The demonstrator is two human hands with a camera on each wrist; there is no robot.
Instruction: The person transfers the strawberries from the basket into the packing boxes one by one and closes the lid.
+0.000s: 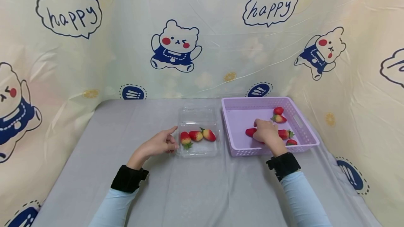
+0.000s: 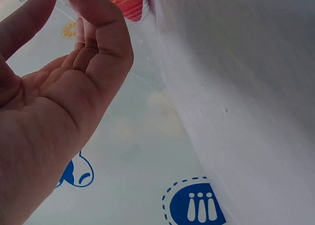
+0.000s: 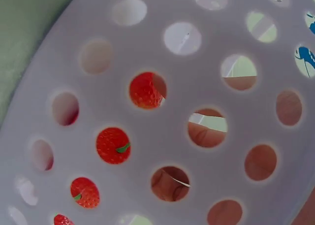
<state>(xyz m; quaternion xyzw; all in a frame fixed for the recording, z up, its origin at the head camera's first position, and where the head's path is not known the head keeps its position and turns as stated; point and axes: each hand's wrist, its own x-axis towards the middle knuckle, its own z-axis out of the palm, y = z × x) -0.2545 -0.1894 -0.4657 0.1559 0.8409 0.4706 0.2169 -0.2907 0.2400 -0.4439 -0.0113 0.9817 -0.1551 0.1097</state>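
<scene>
Pale sheeting point(image 1: 221, 48), printed with bears and speech bubbles, was hung behind and beside a grey-covered tabletop point(image 1: 192, 195), on which one clear container point(image 1: 197, 152) and one lilac basket point(image 1: 243, 113) were set side by side. By judgement, the selecting of a fruit was the step in hand: the right grip point(image 1: 267, 133) was held low inside the basket, fingers bent downward, just beside one strawberry point(image 1: 250, 132). Whether anything was clasped could not be told, since the fingertips were hidden from above and glimpsed only piecemeal through the perforated wall in the right wrist view. At the container's left edge, the left grip point(image 1: 160, 143) was held with fingers loose and nothing grasped, as if the box were being steadied. For the next move, a gentle, sure hold seemed to be called for, then a lift clear of the basket's rim without neighbouring fruit being knocked. Three strawberries point(image 1: 195, 136) were counted in the container. In the basket, five were counted: two toward the back right, one left of the right grip, one to its right, and one near the front; further fruit may have been covered.
</scene>
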